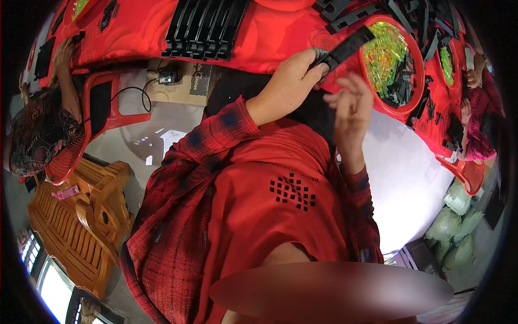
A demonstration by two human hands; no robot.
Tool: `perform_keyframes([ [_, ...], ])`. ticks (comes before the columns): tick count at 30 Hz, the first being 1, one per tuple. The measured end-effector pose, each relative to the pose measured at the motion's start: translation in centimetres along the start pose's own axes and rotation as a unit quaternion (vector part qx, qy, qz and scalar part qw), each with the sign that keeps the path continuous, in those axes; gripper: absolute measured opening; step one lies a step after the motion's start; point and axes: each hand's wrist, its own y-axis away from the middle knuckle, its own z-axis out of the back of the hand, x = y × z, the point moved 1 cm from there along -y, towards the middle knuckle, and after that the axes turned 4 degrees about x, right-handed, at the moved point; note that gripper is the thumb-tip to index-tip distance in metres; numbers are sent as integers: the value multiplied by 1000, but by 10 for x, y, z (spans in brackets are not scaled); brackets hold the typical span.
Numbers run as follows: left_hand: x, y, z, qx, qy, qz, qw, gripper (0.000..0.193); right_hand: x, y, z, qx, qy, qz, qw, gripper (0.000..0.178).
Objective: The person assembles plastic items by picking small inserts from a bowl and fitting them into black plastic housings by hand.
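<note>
My left hand is wrapped round a long black plastic strip-shaped part, which tilts up to the right over the table's near edge. Just below and right of it is my right hand, apart from the strip. Its fingers are loosely bent, spread and a little blurred, and I see nothing in them. Close to the strip's far end stands a round red basin on the table. Inside lie many small clear yellow-green pieces and small black pieces.
Several long black plastic parts lie side by side on the red-covered table. More black strips are piled at the far right. People sit at both sides, one by a red chair. A wooden bench stands at the left.
</note>
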Motion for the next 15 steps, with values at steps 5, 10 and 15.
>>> perform_keyframes([
  [5,-3,7,-6,25,-84,11,996,18,38,-42,10,-66,48,47,996,50],
  [10,-10,12,-10,0,-42,37,998,16,41,-54,2,-66,-63,59,994,38],
  [15,-5,12,-9,-29,-22,40,999,18,38,-48,-6,-69,11,105,992,34],
])
